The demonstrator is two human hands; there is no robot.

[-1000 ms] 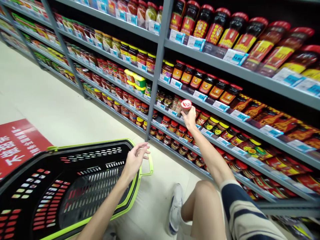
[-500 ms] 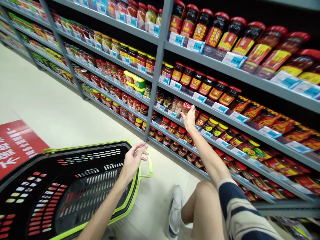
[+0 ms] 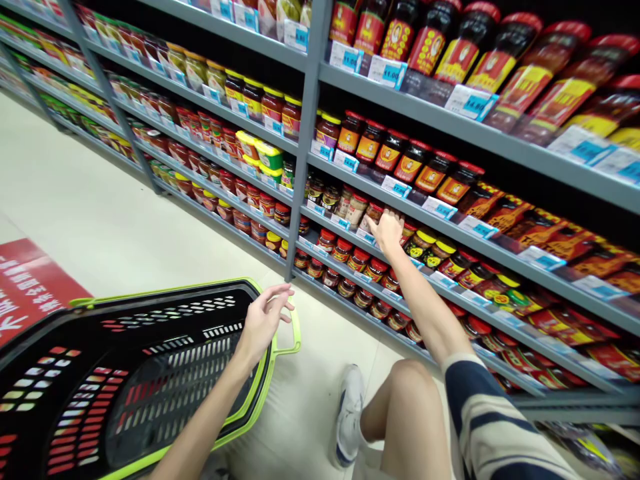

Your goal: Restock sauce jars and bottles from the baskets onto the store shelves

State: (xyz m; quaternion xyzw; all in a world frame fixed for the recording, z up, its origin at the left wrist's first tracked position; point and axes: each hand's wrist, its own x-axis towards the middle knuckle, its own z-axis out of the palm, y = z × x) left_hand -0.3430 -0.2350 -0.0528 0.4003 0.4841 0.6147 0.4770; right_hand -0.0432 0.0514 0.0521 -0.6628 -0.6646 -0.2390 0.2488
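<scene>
My right hand (image 3: 389, 230) reaches to a middle shelf among small jars. Its thumb is spread away from the fingers, in front of a red-lidded jar (image 3: 374, 212) that stands on the shelf. The fingertips are partly hidden, and I cannot tell whether they touch a jar. Just left of that jar stand jars with pale labels (image 3: 356, 210). My left hand (image 3: 265, 312) hovers above the rim of the black shopping basket (image 3: 170, 303), fingers loosely bent and apart, with nothing in it. The basket has a lime-green edge and a green handle (image 3: 296, 333) at its right end.
Grey shelves (image 3: 450, 110) full of sauce jars run along the right and back, with price tags on their edges. Tall red-capped jars (image 3: 463, 50) stand above my right arm. A red floor sign (image 3: 37, 283) lies at left. My shoe (image 3: 349, 413) is between basket and shelves.
My right hand has lowered the red-lidded jar onto the shelf and let go of it, then shifted slightly right. My left hand has stayed over the basket. The view has shifted slightly.
</scene>
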